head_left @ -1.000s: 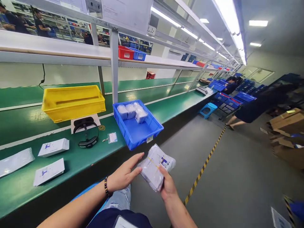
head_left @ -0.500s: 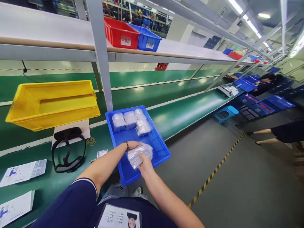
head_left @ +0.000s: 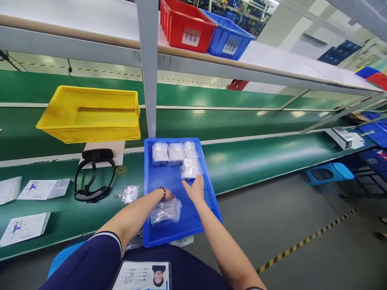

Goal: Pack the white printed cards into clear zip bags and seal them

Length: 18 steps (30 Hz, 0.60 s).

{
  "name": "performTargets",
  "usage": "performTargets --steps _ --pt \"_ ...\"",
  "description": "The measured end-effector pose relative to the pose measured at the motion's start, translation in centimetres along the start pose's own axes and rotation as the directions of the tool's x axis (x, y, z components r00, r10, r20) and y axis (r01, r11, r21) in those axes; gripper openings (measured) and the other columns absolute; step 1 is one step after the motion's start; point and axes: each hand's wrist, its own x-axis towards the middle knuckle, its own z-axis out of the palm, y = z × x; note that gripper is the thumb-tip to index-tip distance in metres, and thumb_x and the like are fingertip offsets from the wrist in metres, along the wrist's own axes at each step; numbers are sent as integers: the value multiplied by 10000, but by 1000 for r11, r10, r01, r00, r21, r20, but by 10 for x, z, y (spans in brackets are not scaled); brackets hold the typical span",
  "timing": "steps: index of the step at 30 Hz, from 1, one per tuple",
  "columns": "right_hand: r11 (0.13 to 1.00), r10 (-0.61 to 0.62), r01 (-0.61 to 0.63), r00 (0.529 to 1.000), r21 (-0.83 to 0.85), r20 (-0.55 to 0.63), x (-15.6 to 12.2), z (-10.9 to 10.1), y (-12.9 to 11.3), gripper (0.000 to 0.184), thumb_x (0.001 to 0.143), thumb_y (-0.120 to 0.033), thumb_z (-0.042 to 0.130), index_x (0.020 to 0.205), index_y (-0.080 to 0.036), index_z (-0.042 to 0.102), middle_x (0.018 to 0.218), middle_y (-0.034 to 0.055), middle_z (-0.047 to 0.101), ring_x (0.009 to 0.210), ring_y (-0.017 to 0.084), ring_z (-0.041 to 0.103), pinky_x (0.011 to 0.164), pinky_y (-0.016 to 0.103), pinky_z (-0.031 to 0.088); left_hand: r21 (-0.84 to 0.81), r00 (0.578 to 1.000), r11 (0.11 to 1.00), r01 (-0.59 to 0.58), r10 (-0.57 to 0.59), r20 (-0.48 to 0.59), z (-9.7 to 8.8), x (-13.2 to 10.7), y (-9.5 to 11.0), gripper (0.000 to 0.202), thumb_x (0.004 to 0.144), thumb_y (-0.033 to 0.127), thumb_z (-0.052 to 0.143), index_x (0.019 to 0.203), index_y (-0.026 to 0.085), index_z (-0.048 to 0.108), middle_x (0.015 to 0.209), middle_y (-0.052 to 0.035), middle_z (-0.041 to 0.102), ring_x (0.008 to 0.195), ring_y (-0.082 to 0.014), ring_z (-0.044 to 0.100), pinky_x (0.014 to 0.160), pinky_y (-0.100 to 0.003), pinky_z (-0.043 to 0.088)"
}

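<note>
In front of me is a blue tray [head_left: 184, 229], tilted slightly, with bundles of clear plastic bags in it. My left hand [head_left: 169, 195], a beaded bracelet at its wrist, is closed at the far edge of one bundle of plastic bags [head_left: 165, 212] in the tray's near left part; its fingertips are mostly hidden. My right hand [head_left: 197, 189] is open, thumb and fingers apart, with fingertips at the near edge of another bundle [head_left: 191, 167] at the right. Along the back lie further bundles [head_left: 175, 153] side by side.
A yellow bin [head_left: 90, 133] stands left on the green bench [head_left: 254, 157]. Nearer are a black head strap [head_left: 93, 195], rubber bands [head_left: 121, 170], a clear badge holder [head_left: 131, 194] and white boxes [head_left: 26, 228]. A metal post [head_left: 148, 80] rises behind the tray.
The bundle both hands held has moved down and left into the tray's near left part. My right hand has let go of it and moved toward the bundles behind. The view has turned.
</note>
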Motion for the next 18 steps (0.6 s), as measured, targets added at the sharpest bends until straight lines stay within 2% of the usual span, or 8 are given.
performTargets --steps 2,4,6,9,13,18 --pt "996 -42 42 999 -81 -5 34 12 -9 901 541 -362 699 1289 -45 309 1382 212 218 1255 353 177 1001 407 190 -7 996 996 84 -84 -1 -1 -1 0 297 858 306 447 1079 118 512 1086 -60 529 936 -198 543 802 -375 461" --pt "930 -23 28 1000 -367 18 59 25 -14 971 552 -411 687 1326 -43 229 1377 241 198 1217 368 229 971 472 213 -39 990 990 137 -138 -18 -2 -1 -1 292 851 305 462 1080 131 511 1089 -65 531 934 -195 543 795 -380 465" --pt "827 -3 27 999 -561 43 74 34 -14 988 572 -426 669 1342 -46 181 1337 253 251 1163 359 299 917 479 271 -101 982 979 175 -181 -51 -3 1 -1 289 834 310 491 1074 151 515 1093 -69 535 932 -197 543 786 -387 472" --pt "733 -25 53 998 -678 51 85 38 -10 1022 578 -455 647 1341 -3 138 1212 258 376 1080 337 370 852 442 324 -249 962 945 210 -246 -122 -8 7 -1 282 841 303 479 1076 152 515 1101 -70 530 939 -193 540 796 -385 467" --pt "659 -132 148 988 -737 81 88 35 -5 977 554 -460 637 1293 27 224 1117 240 435 1011 327 403 826 413 327 -523 913 833 182 -340 -224 -19 18 3 269 850 301 463 1078 167 514 1117 -74 523 942 -183 537 803 -380 465" --pt "568 -273 331 940 -754 207 78 28 11 746 527 -321 636 1169 -34 385 1107 197 440 989 313 411 839 395 293 -810 865 585 49 -430 -259 -31 27 8 316 844 306 475 1121 153 481 1122 -84 515 945 -190 538 792 -394 469"
